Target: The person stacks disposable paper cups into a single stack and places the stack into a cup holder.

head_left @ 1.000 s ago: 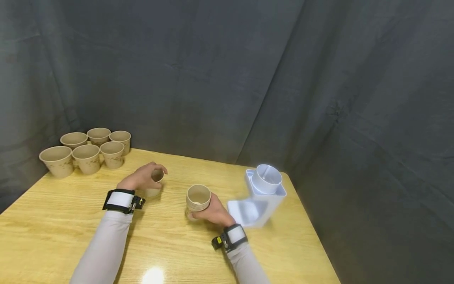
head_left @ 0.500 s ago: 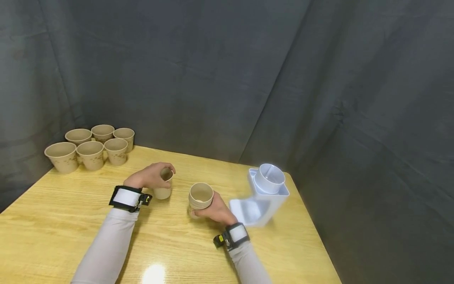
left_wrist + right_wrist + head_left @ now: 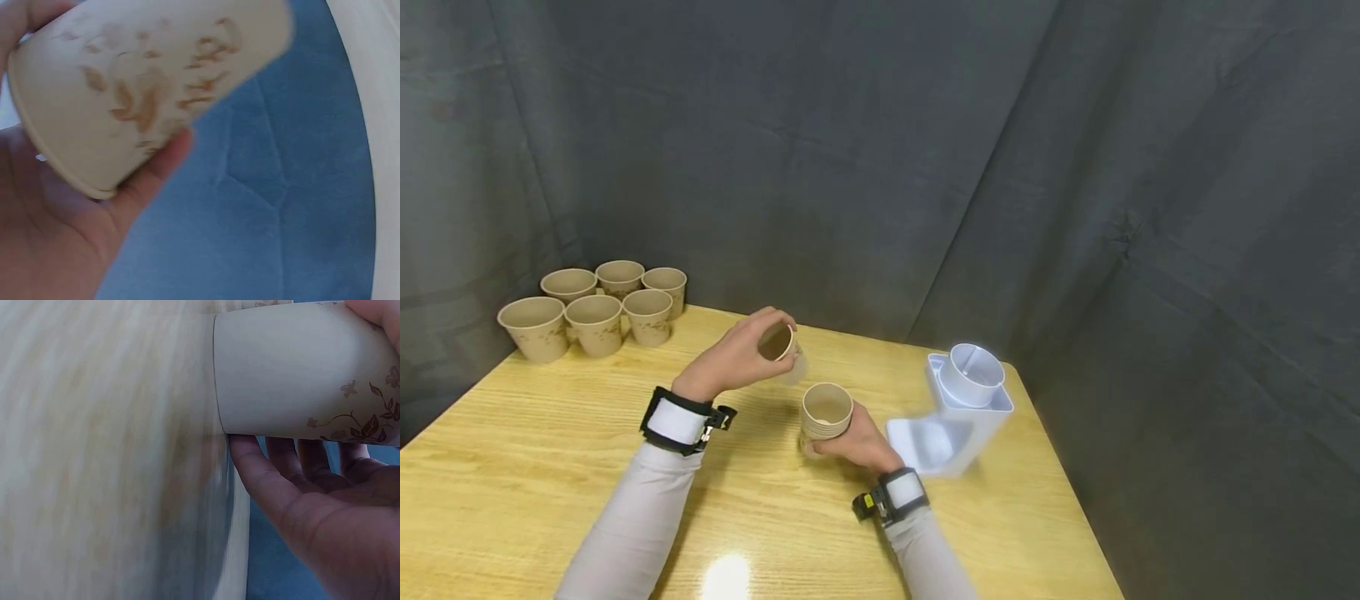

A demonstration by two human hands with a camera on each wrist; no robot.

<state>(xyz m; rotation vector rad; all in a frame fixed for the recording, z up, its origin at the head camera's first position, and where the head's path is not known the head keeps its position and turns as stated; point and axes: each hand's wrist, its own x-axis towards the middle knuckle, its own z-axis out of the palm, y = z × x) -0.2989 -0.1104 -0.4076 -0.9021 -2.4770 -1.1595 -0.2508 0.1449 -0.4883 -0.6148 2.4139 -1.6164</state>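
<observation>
My left hand [image 3: 736,357] pinches a beige paper cup [image 3: 777,342] near its rim, fingers on one side and thumb on the other. The cup tilts and hangs above the table, left of and beyond a nested stack of paper cups [image 3: 826,410]. Brown leaf print shows on its side in the left wrist view. My right hand [image 3: 861,442] grips that stack around its right side. In the right wrist view the bottom cup [image 3: 287,375] stands on the table, with the fingers [image 3: 269,475] curled along its wall.
Several single paper cups [image 3: 595,321] stand upright in two rows at the back left. A white plastic device [image 3: 973,433] with a round cylinder on top stands right of my right hand. Dark grey curtains [image 3: 775,150] hang behind the wooden table [image 3: 760,533].
My left hand has lifted the single cup up from the table and moved it right, toward the stack, tilting it. My right hand stays on the stack. The head view has shifted slightly.
</observation>
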